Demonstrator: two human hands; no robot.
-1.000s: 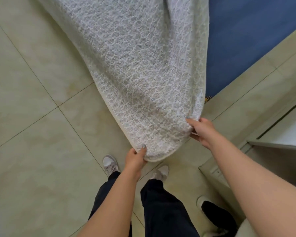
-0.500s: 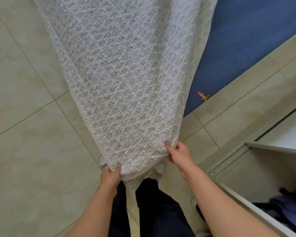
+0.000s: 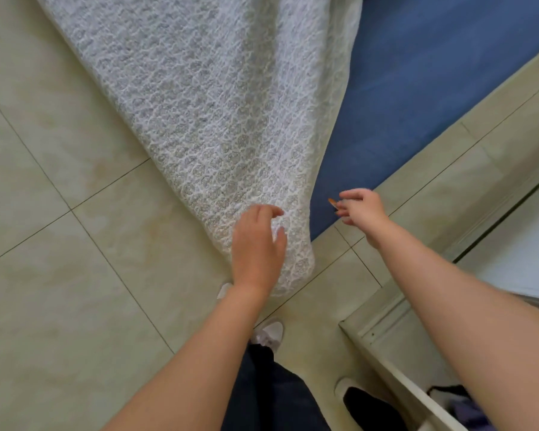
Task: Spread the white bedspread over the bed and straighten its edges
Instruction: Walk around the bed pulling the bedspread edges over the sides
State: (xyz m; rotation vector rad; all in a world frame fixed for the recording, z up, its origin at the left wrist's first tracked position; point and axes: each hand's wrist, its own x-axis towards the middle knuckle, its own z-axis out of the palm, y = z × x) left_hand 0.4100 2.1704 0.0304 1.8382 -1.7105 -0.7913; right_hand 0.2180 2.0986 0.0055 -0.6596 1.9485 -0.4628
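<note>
White bedspread (image 3: 218,119): corner draped past blue bed (image 3: 433,88) edge. L hand (image 3: 257,247) loose over corner, no grip; R hand (image 3: 360,208) empty, prob. letting cloth hang.

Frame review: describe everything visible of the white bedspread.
The white bedspread is a whitish-grey, lace-like textured fabric with a repeating rounded pattern. It runs down from the view's top, narrowing to a rounded corner near the person's feet. Its right edge overlaps the blue bed surface; the rest shows against tiled floor. The left hand rests over the corner, fingers curled; a grip cannot be confirmed. The right hand is clear of it.
</note>
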